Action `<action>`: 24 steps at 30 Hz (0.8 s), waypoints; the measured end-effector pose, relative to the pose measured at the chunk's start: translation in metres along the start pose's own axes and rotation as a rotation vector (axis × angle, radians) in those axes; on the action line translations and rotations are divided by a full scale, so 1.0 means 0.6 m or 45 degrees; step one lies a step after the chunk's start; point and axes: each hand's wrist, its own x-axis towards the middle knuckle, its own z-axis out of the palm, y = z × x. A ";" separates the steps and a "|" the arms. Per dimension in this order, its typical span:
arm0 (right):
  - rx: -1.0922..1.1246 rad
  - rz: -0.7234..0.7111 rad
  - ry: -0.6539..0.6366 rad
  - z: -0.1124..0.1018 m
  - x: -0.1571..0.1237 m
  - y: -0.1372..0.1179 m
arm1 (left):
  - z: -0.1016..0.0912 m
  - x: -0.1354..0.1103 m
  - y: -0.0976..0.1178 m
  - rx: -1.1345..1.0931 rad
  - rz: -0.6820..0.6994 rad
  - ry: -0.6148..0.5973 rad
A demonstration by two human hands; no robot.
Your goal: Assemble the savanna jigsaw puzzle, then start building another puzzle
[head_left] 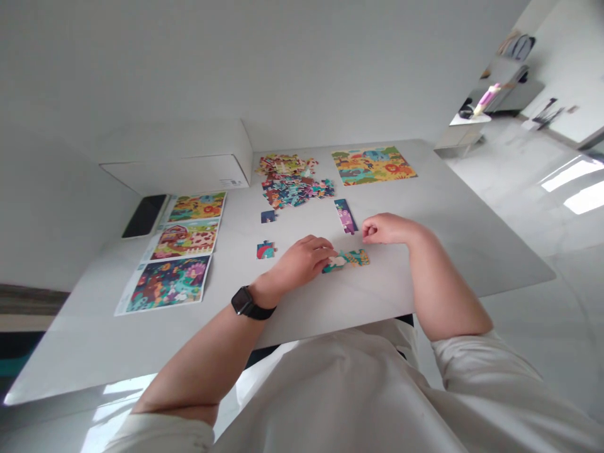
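Note:
My left hand [304, 261], with a black watch [252, 304] on its wrist, has its fingers closed at the left end of a short strip of teal and yellow jigsaw pieces [356, 257]. The fingers partly cover that end. To the right, my right hand [385, 228] rests on the table as a loose fist, with nothing showing in it. Just left of this fist lies a joined purple jigsaw strip [346, 217]. Left of my left hand are a loose red and teal jigsaw piece [265, 250] and a dark blue jigsaw piece [268, 217].
Toward the back lies a heap of jigsaw pieces [297, 189]. An assembled animal puzzle [374, 165] is behind my right hand. On the left are a sheet with three pictures [177, 251], a phone [145, 216] and a white box [189, 173] against the wall.

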 end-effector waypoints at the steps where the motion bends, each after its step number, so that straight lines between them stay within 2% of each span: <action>1: -0.006 -0.014 -0.028 0.004 0.003 0.000 | 0.001 -0.001 -0.002 0.005 -0.006 -0.018; 7: -0.055 -0.057 -0.110 0.027 0.015 -0.015 | 0.012 -0.003 -0.005 0.076 0.015 -0.152; 18: -0.105 -0.103 -0.167 0.038 0.024 -0.016 | 0.008 -0.001 -0.001 0.122 0.049 -0.210; 21: -0.066 -0.113 -0.160 0.039 0.026 -0.010 | 0.000 -0.001 0.000 0.108 0.018 -0.171; 24: 0.008 -0.118 -0.059 0.040 0.028 -0.005 | -0.021 -0.004 -0.006 0.072 -0.128 -0.005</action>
